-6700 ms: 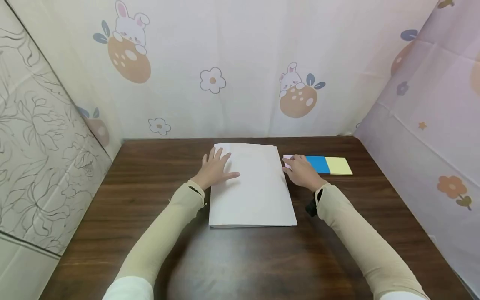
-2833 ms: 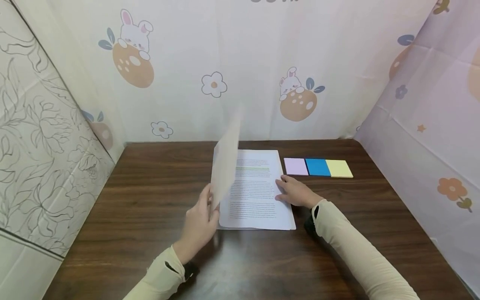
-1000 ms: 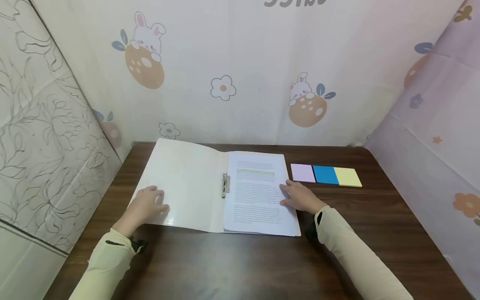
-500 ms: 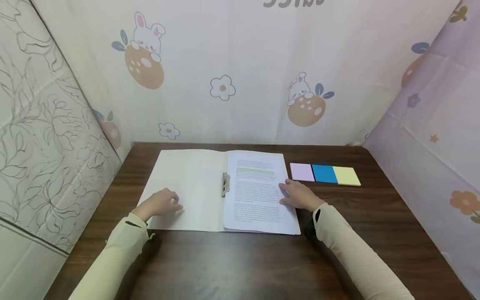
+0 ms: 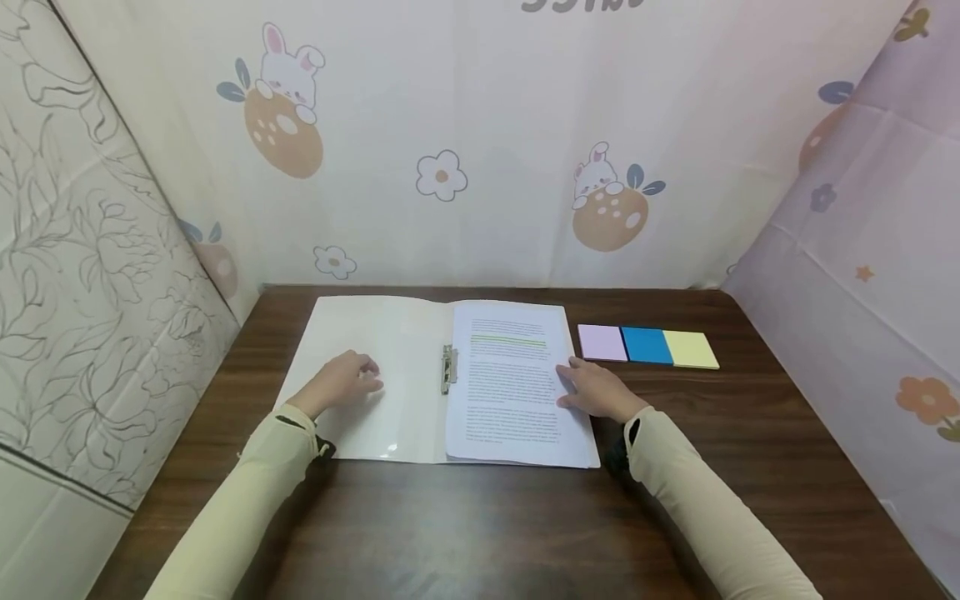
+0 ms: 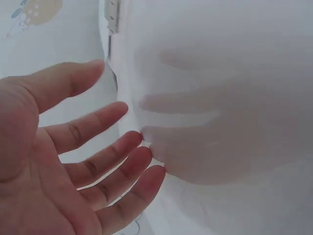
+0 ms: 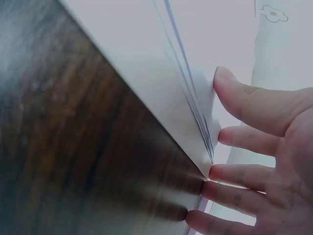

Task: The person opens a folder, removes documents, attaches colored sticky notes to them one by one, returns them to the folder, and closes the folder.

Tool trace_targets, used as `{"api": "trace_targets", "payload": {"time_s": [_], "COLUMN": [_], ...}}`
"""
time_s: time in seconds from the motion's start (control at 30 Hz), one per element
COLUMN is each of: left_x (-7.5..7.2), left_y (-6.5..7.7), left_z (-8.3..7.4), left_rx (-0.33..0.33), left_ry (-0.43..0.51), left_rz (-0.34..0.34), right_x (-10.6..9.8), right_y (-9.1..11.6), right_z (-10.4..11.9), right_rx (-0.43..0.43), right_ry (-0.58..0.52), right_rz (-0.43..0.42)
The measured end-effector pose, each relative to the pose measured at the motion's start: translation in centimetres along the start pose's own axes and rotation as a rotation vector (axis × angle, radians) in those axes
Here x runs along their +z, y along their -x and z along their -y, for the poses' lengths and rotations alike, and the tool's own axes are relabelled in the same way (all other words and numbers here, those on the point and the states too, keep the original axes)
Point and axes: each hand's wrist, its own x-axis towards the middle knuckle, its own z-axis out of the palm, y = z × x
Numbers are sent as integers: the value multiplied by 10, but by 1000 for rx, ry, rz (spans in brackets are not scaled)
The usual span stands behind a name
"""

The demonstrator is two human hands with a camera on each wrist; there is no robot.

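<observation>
Fingers (image 6: pixel 93 122) of the left hand (image 5: pixel 336 385) are spread apart at nine o'clock on the opened-out white folder (image 5: pixel 408 400); those of the right hand (image 5: pixel 598 392), also apart, touch the printed pages (image 5: pixel 510 392) at three. I see brown tabletop (image 5: pixel 450 533), with patterned curtain (image 5: pixel 360 108) at twelve. Only the right-wrist view gives me layered sheet edges (image 7: pixel 198 115); the left-wrist one adds finger reflections (image 6: pixel 181 103). Note pads (image 5: pixel 647 345) sit between two and three; wood stretches from the folder toward six.
</observation>
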Motion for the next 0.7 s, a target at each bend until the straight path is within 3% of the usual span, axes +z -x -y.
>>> {"api": "trace_targets", "payload": {"time_s": [0.37, 0.7], "left_x": [6, 25], "left_y": [-32, -47], "left_z": [-25, -51], "left_rx": [99, 135], "left_ry": [75, 70], "left_rz": [-57, -25], "right_x": [2, 3], "right_y": [0, -1], "right_z": [-1, -1], "right_rx": [5, 10], "right_ry": [-12, -18], "right_rz": [-1, -2]}}
